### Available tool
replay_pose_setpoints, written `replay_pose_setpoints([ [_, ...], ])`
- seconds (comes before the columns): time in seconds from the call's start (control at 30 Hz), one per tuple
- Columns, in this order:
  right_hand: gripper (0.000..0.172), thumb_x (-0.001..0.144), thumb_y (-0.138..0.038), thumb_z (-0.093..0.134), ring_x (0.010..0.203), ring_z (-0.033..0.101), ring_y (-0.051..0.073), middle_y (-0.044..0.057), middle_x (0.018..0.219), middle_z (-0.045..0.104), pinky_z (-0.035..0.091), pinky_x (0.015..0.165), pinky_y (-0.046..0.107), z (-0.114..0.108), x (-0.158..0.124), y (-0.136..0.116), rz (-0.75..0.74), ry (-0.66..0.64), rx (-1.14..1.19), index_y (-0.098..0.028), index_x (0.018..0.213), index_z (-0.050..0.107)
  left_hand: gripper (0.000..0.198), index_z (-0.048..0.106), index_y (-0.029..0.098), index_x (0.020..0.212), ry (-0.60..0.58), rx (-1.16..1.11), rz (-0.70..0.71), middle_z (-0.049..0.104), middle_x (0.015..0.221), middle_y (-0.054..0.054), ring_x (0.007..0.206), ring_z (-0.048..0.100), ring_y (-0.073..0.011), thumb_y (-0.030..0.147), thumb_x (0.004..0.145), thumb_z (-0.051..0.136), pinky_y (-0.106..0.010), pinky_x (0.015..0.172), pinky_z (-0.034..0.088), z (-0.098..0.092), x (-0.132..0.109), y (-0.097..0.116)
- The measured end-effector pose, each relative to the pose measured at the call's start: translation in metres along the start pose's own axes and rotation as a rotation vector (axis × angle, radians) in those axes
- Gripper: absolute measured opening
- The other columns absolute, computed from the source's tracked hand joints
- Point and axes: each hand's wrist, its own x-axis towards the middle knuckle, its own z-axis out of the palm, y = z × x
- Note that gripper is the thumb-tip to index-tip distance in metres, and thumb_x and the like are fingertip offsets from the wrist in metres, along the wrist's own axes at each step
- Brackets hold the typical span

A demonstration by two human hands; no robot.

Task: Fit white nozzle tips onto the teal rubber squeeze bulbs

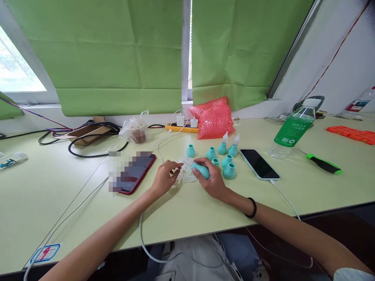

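Observation:
My right hand (211,180) is closed round a teal rubber bulb (201,169) that lies on the pale green table (52,183). My left hand (165,176) rests just left of it, fingers pinched among a small heap of clear plastic tips (185,171); what it pinches is too small to name. Behind the hands stand several more teal bulbs (227,166), two of them (228,146) with clear tips fitted.
A red-cased phone (135,172) lies to the left and a light blue phone (259,164) to the right, both cabled. A green-labelled water bottle (293,130), a green-handled screwdriver (324,164), pink bubble wrap (215,117), a power strip (181,125) and black cables (88,144) sit further back.

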Motion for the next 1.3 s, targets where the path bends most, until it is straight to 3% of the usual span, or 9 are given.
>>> replay_pose_setpoints([
  [0.13,0.022,0.071,-0.023,0.053,0.080,0.055,0.016,0.004,0.084,0.057,0.045,0.071,0.029,0.001,-0.001,-0.003,-0.016,-0.092,0.021,-0.019,0.091,0.048,0.022,0.062,0.013,0.080,0.066,-0.078,-0.029,0.061,0.072,-0.006,0.063,0.050,-0.0122,0.021,0.077,0.042,-0.024,0.056,0.042,-0.008,-0.001,0.010],
  [0.23,0.023,0.067,-0.023,0.057,0.076,0.055,0.015,0.003,0.080,0.057,0.045,0.069,0.028,0.002,-0.003,-0.007,-0.045,-0.147,0.044,-0.019,0.088,0.048,0.032,0.059,0.012,0.076,-0.058,-0.180,-0.033,0.058,0.068,-0.004,0.061,0.049,-0.0109,0.028,0.082,0.032,-0.022,0.055,0.039,-0.014,-0.003,0.018],
  [0.37,0.023,0.066,-0.025,0.058,0.070,0.055,0.013,0.002,0.078,0.058,0.045,0.064,0.025,0.004,-0.005,-0.007,-0.066,-0.211,0.079,-0.018,0.086,0.049,0.034,0.050,0.013,0.060,-0.257,-0.151,-0.106,0.045,0.050,0.003,0.048,0.039,-0.0069,0.036,0.080,0.037,-0.018,0.045,0.029,-0.013,-0.004,0.027],
  [0.53,0.017,0.071,-0.031,0.055,0.060,0.052,0.011,0.000,0.067,0.058,0.043,0.055,0.023,0.006,-0.004,-0.006,-0.051,-0.326,0.054,-0.016,0.079,0.056,0.043,0.034,0.014,0.046,-0.242,-0.136,-0.165,0.023,0.043,0.006,0.043,0.021,-0.0050,0.040,0.080,0.033,-0.020,0.042,0.018,-0.008,-0.004,0.030],
  [0.83,0.021,0.077,-0.034,0.047,0.048,0.043,0.008,-0.003,0.053,0.049,0.037,0.045,0.020,0.001,-0.004,-0.010,-0.106,-0.410,0.064,-0.016,0.068,0.054,0.045,0.031,0.015,0.044,-0.437,-0.691,-0.436,0.025,0.040,0.006,0.037,0.021,-0.0033,0.049,0.072,0.041,-0.019,0.036,0.014,-0.006,-0.002,0.025],
  [1.0,0.014,0.077,-0.031,0.047,0.061,0.052,0.011,0.001,0.067,0.056,0.042,0.057,0.023,-0.002,-0.007,-0.011,-0.300,-0.411,0.011,-0.018,0.079,0.052,0.043,0.024,0.019,0.044,-0.486,-0.877,-0.526,0.016,0.034,0.007,0.033,0.017,-0.0054,0.046,0.077,0.028,-0.021,0.034,0.016,-0.013,0.005,0.020],
  [1.07,0.013,0.075,-0.029,0.050,0.065,0.053,0.012,0.002,0.071,0.058,0.043,0.061,0.025,-0.002,-0.007,-0.011,-0.338,-0.347,0.014,-0.019,0.082,0.051,0.042,0.025,0.019,0.046,-0.383,-0.763,-0.482,0.019,0.035,0.006,0.033,0.020,-0.0067,0.045,0.080,0.021,-0.021,0.036,0.020,-0.017,0.007,0.021],
  [1.17,0.014,0.073,-0.028,0.052,0.064,0.053,0.013,0.002,0.071,0.057,0.043,0.061,0.026,-0.002,-0.007,-0.006,-0.257,-0.162,0.019,-0.019,0.082,0.049,0.042,0.036,0.017,0.053,-0.230,-0.245,-0.252,0.037,0.046,0.002,0.044,0.035,-0.0099,0.045,0.081,0.024,-0.024,0.045,0.031,-0.016,0.005,0.023],
  [1.3,0.014,0.075,-0.028,0.050,0.069,0.053,0.014,0.002,0.076,0.055,0.044,0.065,0.028,-0.001,-0.005,0.002,-0.102,0.024,0.059,-0.020,0.086,0.046,0.030,0.049,0.014,0.081,-0.226,0.335,0.130,0.052,0.082,-0.008,0.082,0.046,-0.0201,0.038,0.082,0.032,-0.035,0.071,0.038,-0.004,-0.005,0.020],
])
